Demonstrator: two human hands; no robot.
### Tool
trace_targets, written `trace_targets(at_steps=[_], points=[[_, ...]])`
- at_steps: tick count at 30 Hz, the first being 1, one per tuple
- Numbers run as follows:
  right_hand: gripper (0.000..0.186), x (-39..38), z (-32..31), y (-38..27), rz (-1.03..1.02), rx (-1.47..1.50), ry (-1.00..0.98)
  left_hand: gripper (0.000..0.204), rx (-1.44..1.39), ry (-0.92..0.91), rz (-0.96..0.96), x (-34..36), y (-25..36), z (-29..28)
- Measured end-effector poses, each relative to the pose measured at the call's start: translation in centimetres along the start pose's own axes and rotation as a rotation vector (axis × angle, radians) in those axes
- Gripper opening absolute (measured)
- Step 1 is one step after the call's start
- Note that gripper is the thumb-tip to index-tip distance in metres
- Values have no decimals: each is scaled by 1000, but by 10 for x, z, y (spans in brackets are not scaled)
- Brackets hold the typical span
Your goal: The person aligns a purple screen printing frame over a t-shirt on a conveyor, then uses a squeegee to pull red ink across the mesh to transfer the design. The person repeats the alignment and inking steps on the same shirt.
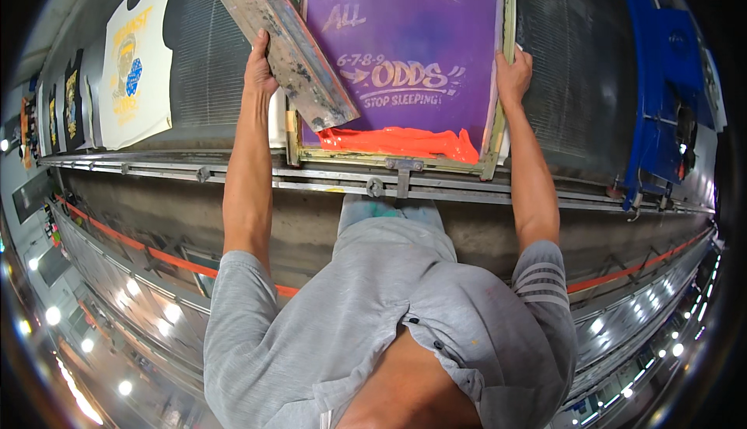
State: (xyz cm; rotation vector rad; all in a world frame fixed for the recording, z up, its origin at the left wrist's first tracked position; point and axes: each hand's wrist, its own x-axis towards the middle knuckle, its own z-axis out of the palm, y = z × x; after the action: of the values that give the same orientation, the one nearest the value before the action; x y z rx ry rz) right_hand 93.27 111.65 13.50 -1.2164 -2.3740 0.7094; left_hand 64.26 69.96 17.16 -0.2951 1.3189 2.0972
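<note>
Head view: our left hand (261, 67) grips the squeegee (292, 51), right hand (513, 77) clasps the screen frame (506, 8); we'd best square the squeegee to the red-orange ink (405, 142), frame steady.

Loose, soft-looking grey short-sleeved shirt (311, 328), pale stripes (542, 276) circling the right sleeve (537, 256), dark buttons (438, 345) at the open neck, light-blue trousers (355, 209) with a green smear (382, 210), left hand (259, 69) and right hand (513, 77) both bare.

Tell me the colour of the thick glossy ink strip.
The ink strip is bright orange-red, clearest in the head view.
</note>
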Motion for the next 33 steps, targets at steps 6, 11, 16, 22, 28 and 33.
trace_targets(at_steps=[6, 11, 16, 22, 28, 33], points=[[41, -8, 16, 2, -40, -3, 42, 48, -29, 12, -19, -5, 1, -11], [41, -14, 21, -5, -40, 36, 22, 55, 7, -2, -30, -10, 10, -25], [42, -15, 22, -13, -8, 2, 22, 56, 48, 32, -37, -10, 10, -39], [38, -22, 26, -33, -51, -30, 38, 58, 24, 42, -22, -18, 18, -52], [42, -26, 41, -26, -71, -236, -14, 58, -79, 63, -88, -7, 15, -69], [45, -28, 41, -31, -60, -283, -2, 70, -108, 4, -78, -20, 21, -59]])
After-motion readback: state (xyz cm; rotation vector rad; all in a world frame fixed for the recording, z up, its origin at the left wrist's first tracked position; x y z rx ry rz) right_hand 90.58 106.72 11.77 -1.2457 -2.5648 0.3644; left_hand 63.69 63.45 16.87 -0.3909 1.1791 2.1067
